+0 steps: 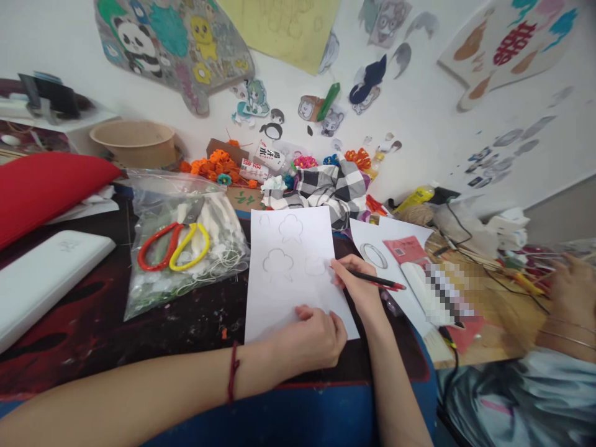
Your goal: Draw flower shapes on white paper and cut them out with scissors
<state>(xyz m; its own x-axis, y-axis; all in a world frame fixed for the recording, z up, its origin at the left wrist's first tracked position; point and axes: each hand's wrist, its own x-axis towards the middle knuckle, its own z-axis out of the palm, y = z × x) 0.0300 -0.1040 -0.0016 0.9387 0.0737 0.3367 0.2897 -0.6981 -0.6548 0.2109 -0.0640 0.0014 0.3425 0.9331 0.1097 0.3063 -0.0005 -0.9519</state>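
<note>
A sheet of white paper [288, 304] lies on the dark mat, bearing faint grey cloud-like outlines, some with small leaf shapes beneath. My right hand [356, 279] grips a black-and-red pencil [379, 280], its tip at the paper's right side beside a very faint outline. Across the lower part of the sheet rests my left hand [316, 335], fingers curled in loosely and thumb a little apart; nothing shows in it. A dark red cord circles the left wrist.
Left of the paper, scissors [174, 245] with red and yellow handles lie on a clear plastic bag [218, 248]. A white power bank [56, 267] is further left. Crocheted flowers and checked cloth [335, 186] line the wall. At right, another person's hand [572, 292] is over the wooden table.
</note>
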